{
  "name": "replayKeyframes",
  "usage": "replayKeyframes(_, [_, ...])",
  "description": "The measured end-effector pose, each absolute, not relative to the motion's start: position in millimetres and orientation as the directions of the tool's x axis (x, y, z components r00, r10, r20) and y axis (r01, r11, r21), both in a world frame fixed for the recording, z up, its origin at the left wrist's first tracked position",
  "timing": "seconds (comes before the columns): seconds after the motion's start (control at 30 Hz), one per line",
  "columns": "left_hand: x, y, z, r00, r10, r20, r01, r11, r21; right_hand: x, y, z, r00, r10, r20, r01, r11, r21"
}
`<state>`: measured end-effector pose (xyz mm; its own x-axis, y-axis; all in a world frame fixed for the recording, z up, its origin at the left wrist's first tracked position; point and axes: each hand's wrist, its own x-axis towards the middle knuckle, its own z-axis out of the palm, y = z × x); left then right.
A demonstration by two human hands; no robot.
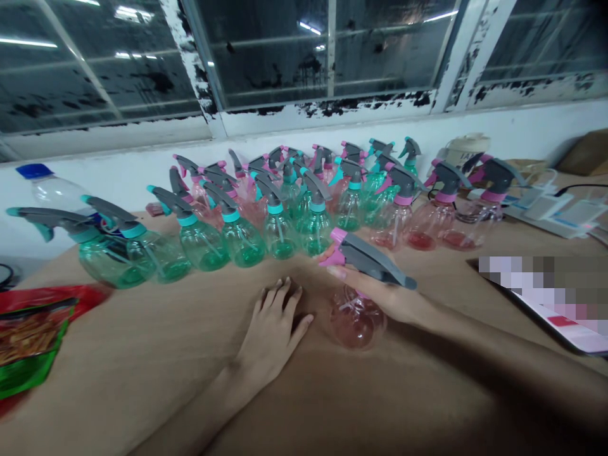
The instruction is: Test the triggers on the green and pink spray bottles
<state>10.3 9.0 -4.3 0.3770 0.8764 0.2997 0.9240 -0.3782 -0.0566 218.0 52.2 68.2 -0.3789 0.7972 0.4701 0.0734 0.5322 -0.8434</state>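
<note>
My right hand (375,288) is wrapped round the neck and trigger of a pink spray bottle (358,323) with a grey and pink head. Its nozzle points to the far left, and its clear pink body is at the tabletop. My left hand (275,320) lies flat on the wooden table (156,354), fingers spread, a little left of that bottle and holding nothing. Beyond both hands stand several green spray bottles (244,240) with turquoise collars. Several more pink spray bottles (420,228) stand behind to the right.
At the left are a red and green snack packet (33,335) and a large clear bottle with a blue cap (52,190). A tablet-like device (555,316) lies at the right, in front of a white power strip (551,212) with cables. Windows (270,57) line the back wall.
</note>
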Motion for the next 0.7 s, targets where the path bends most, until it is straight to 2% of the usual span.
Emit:
replayKeyframes(0.27, [10.2, 8.8, -3.8, 0.375, 0.881, 0.287, 0.925, -0.377, -0.051, 219.9, 54.2, 62.9, -0.349, 0.805, 0.48, 0.184, 0.561, -0.807])
replayKeyframes(0.4, [10.6, 9.2, -3.8, 0.374, 0.882, 0.287, 0.926, -0.373, -0.061, 220.5, 53.0, 64.2, -0.341, 0.811, 0.475, 0.153, 0.546, -0.823])
replayKeyframes(0.6, [9.6, 9.9, -6.6, 0.374, 0.873, 0.313, 0.924, -0.378, -0.053, 221.2, 52.0, 68.8, -0.316, 0.775, 0.548, 0.053, 0.591, -0.805])
replayKeyframes(0.7, [9.2, 10.1, -6.9, 0.379, 0.869, 0.319, 0.923, -0.382, -0.054, 221.1, 51.8, 67.4, -0.305, 0.771, 0.559, 0.084, 0.606, -0.791])
